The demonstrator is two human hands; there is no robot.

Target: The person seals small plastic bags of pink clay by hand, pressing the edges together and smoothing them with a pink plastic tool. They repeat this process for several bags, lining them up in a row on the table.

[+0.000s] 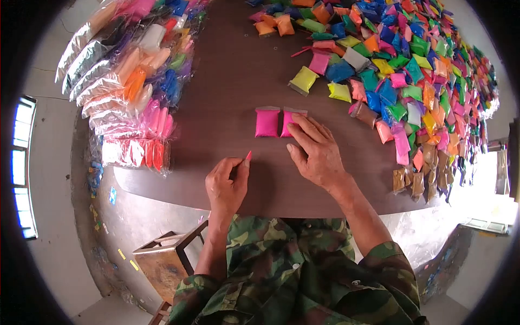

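Two small clear packets with bright pink filling lie side by side on the brown table. The left pink packet (267, 122) lies flat and untouched. On the right pink packet (287, 120) rest the fingertips of my right hand (317, 146), which cover its right part; the fingers are stretched out and the thumb is apart. My left hand (226, 181) is nearer the table's front edge, thumb and forefinger pinched on a small pink pointed piece (249, 155). What this piece is, I cannot make out. The other fingers of that hand are curled in.
Stacked clear bags (135, 108) of coloured packets stand along the table's left side. A large heap of small colourful packets (401, 81) covers the right side and far right. Below the front edge, a wooden stool (165, 262) stands at the left.
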